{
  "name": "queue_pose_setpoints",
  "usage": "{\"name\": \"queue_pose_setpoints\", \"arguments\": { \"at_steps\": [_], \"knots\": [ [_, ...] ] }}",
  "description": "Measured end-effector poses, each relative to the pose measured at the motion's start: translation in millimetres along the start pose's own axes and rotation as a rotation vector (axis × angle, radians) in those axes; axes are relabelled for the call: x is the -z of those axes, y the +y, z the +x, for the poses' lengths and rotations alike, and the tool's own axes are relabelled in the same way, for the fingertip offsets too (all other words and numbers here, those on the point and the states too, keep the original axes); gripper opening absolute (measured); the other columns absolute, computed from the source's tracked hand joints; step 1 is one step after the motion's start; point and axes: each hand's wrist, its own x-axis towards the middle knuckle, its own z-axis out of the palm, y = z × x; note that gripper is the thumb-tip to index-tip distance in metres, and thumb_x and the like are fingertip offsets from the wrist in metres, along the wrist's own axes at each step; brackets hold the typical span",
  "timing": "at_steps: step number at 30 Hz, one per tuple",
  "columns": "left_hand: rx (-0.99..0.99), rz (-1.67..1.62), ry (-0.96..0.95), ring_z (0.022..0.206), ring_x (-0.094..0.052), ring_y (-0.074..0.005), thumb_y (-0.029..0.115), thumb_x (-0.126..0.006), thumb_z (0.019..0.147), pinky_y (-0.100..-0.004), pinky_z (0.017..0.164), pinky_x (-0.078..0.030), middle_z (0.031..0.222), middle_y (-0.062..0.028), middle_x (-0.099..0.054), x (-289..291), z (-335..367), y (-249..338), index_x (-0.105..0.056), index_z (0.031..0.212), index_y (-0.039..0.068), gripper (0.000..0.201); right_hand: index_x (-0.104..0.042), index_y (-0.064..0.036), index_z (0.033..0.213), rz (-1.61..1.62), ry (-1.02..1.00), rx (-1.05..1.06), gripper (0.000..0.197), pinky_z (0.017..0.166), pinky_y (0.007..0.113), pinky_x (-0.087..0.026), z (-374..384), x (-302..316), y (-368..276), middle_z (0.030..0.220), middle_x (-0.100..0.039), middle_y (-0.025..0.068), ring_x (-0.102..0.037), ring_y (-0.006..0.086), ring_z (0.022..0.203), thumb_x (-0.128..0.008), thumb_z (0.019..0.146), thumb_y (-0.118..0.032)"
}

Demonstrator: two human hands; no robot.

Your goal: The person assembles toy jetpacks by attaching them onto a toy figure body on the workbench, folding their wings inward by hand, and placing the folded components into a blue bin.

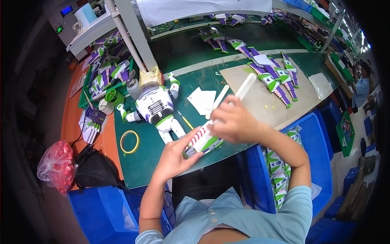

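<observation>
My left hand (175,157) is closed round the near end of a toy wing piece (206,140), white with red stripes and a green edge, thumb on its near side. Above the far end of the wing, my right hand (232,122) grips a long white flat stick (246,87), which points up and away to the right. The right fingers are slightly blurred and cover the stick's lower part. Beside that hand lie another white stick (219,97) and some white paper (202,101). A white, green and black toy spaceman figure (154,106) lies left of the wing.
Purple and green wing pieces (272,73) lie on a cardboard sheet (239,67) at the right. A yellow tape roll (129,142), a thin brush (185,120) and a green cup (114,98) are on the left. Blue bins (321,162) flank me below the table edge.
</observation>
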Motion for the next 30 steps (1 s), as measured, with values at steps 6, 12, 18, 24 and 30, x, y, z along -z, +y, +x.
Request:
{"name": "queue_pose_setpoints", "arguments": {
  "at_steps": [6, 12, 18, 24, 30],
  "knots": [
    [-0.015, 0.042, 0.028, 0.071, -0.065, -0.0169, 0.008, -0.072, 0.068, -0.0278, 0.064, -0.05, 0.087, -0.0145, -0.066, 0, -1, 1, -0.049, 0.126, 0.007, 0.062, -0.057, -0.0167, 0.079, 0.058, 0.013, -0.018, 0.011, 0.084, 0.041, -0.032, -1, -3, 1, 0.08, -0.051, 0.0011, -0.052, 0.0193, 0.081, -0.065, 0.073, -0.021],
    [0.068, 0.025, 0.016, 0.077, -0.064, -0.033, 0.014, -0.07, 0.071, -0.0348, 0.067, -0.05, 0.091, -0.0194, -0.064, -5, 4, -5, -0.046, 0.129, 0.01, 0.064, -0.058, -0.0144, 0.077, -0.005, 0.035, -0.168, 0.011, 0.085, 0.041, -0.031, -5, -14, 17, 0.079, -0.051, 0.0009, -0.052, 0.0186, 0.082, -0.066, 0.073, -0.021],
    [-0.064, -0.023, 0.123, 0.077, -0.066, -0.029, 0.013, -0.07, 0.07, -0.0334, 0.068, -0.05, 0.091, -0.0179, -0.065, -8, 3, -6, -0.045, 0.129, 0.007, 0.064, -0.061, -0.0117, 0.087, 0.331, 0.167, -0.494, 0.011, 0.086, 0.043, -0.03, -28, -27, 61, 0.085, -0.053, 0.0052, -0.051, 0.0236, 0.089, -0.061, 0.078, -0.019],
    [0.166, -0.262, -0.075, 0.092, -0.062, -0.0193, 0.012, -0.072, 0.069, -0.03, 0.079, -0.049, 0.102, -0.0141, -0.063, -25, 16, 5, -0.045, 0.121, -0.001, 0.06, -0.039, -0.0127, 0.13, 0.152, -0.131, -0.305, 0.079, 0.102, 0.048, -0.025, -46, 15, -23, 0.13, -0.037, 0.0179, -0.035, 0.0349, 0.122, -0.074, 0.063, -0.037],
    [-0.005, -0.279, -0.466, 0.077, -0.064, -0.0147, 0.014, -0.074, 0.065, -0.0281, 0.068, -0.05, 0.08, -0.0113, -0.065, -105, 43, 18, -0.055, 0.11, -0.002, 0.052, -0.031, -0.0215, 0.135, -0.071, -0.268, -0.474, 0.096, 0.103, 0.053, -0.025, -141, 10, -95, 0.136, -0.033, 0.0175, -0.033, 0.0352, 0.124, -0.08, 0.053, -0.035]
  ]
}}
